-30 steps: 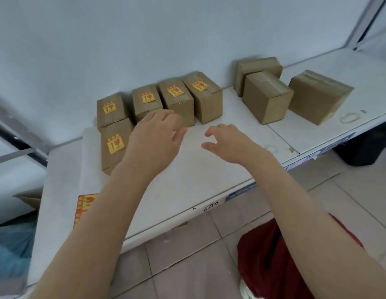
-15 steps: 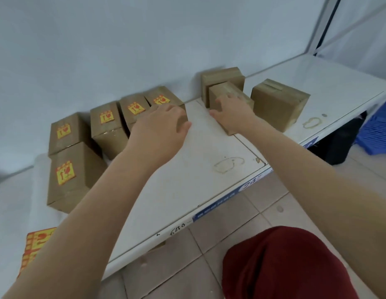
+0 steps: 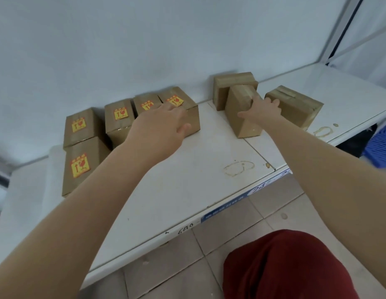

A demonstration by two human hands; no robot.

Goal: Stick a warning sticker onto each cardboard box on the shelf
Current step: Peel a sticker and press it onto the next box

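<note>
On the white shelf board point(image 3: 187, 180), against a pale wall, eight small brown cardboard boxes stand in two groups. At left, five boxes each carry a yellow-and-red warning sticker on the upper face: a front-left box point(image 3: 95, 156), one behind it point(image 3: 80, 117), then a row of three running rightward point(image 3: 116, 128), point(image 3: 144, 100), point(image 3: 191, 117). At right, three boxes show no sticker: a rear plain box point(image 3: 231, 80) at the wall, a middle plain box point(image 3: 237, 117) touching it in front, and a far-right plain box point(image 3: 295, 104) just beside. The right hand point(image 3: 261, 111) grips the middle plain box, thumb on its near left face and fingers curled over its top; this box appears tilted. The left hand point(image 3: 159, 124) is spread with relaxed fingers over the rightmost stickered box; contact cannot be confirmed. A blue label strip point(image 3: 231, 209) runs along the shelf's front edge, and a ring-shaped stain point(image 3: 238, 168) marks its surface. Below lie a tiled floor point(image 3: 166, 272) and a dark red garment point(image 3: 284, 266).
</note>
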